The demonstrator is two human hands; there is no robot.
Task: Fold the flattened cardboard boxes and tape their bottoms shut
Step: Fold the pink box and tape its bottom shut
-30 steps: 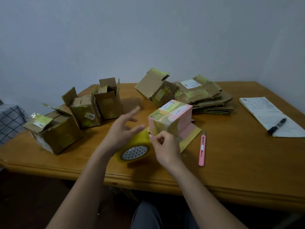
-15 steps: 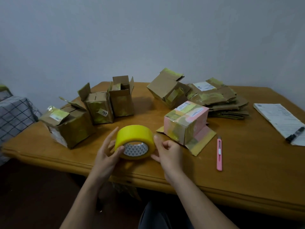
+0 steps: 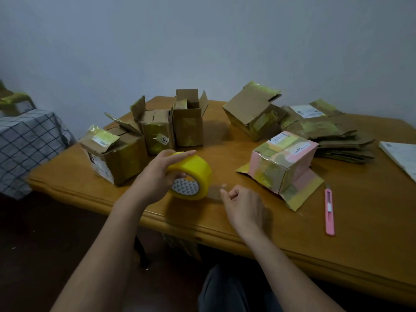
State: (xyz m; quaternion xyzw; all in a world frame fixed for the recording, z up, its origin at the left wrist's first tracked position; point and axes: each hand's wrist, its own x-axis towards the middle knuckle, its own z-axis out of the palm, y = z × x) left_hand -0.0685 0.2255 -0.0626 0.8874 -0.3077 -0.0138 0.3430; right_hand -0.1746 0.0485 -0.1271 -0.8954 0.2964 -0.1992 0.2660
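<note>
1. The left hand point(image 3: 155, 176) holds the yellow tape roll point(image 3: 191, 176) up over the near part of the worktop point(image 3: 337, 244), fingers over its top and thumb at the core; its grip is closed around the roll.
2. The right hand point(image 3: 244, 207) pinches the free end of a clear strip point(image 3: 215, 192) drawn off the roll's right side; its grip is narrow, closed on that end.
3. The pink box point(image 3: 283, 163) sits just right of the hands, its taped bottom facing up and its flaps splayed on the worktop. A stack of flattened boxes point(image 3: 333, 136) lies behind it, at the far right.
4. Folded brown boxes point(image 3: 144, 140) stand at the far left, and a pink utility knife point(image 3: 329, 210) lies to the right of the pink box.
5. Risk, as a judgement: the short strip could curl and stick to itself or the fingers if tension slackens.
6. Pulling at an angle could split the tape or lay it crooked across the seam.
</note>
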